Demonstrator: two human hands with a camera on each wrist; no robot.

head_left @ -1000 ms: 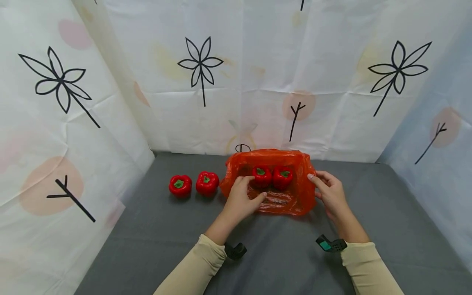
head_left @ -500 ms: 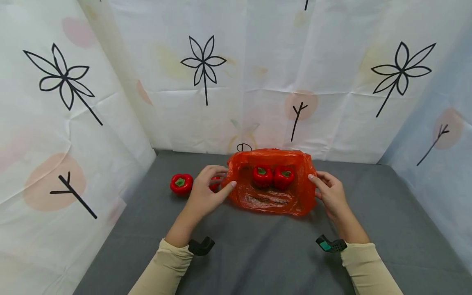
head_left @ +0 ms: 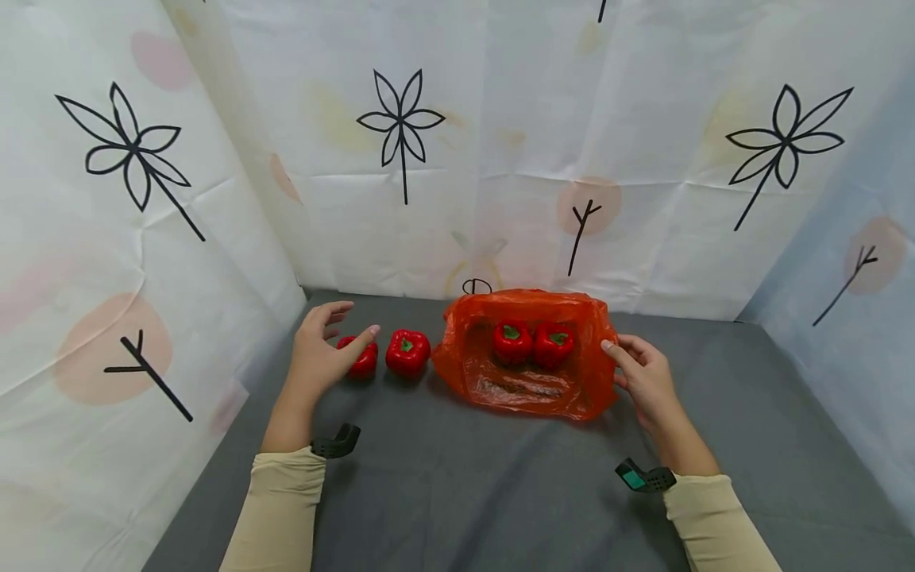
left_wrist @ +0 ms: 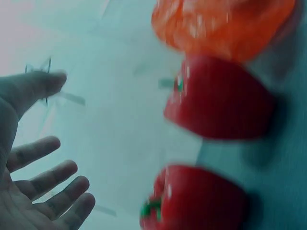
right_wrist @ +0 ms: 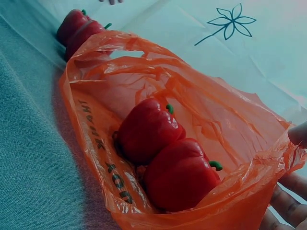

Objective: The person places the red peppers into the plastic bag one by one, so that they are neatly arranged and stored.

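Observation:
My left hand [head_left: 314, 357] hovers, fingers spread, over the left side of a red bell pepper [head_left: 368, 364], hiding part of it. In the left wrist view a gap shows between that hand and the pepper. Another red bell pepper [head_left: 407, 354] stands between it and an orange plastic bag [head_left: 465, 381]. The bag lies with its mouth held wide. Inside it, two red bell peppers [right_wrist: 148, 132] with green stems sit side by side. At the bag's right edge, my right hand [head_left: 649, 381] pinches the plastic between thumb and fingers.
A grey cloth [head_left: 493, 492] covers the table. White printed curtains [head_left: 500, 143] close off the back and both sides. Each wrist wears a dark band, such as the right wristband [head_left: 645, 477].
My left hand has moved left from above the bag's opening, past the nearer loose pepper, to the outermost one. My right hand keeps its hold on the bag's edge.

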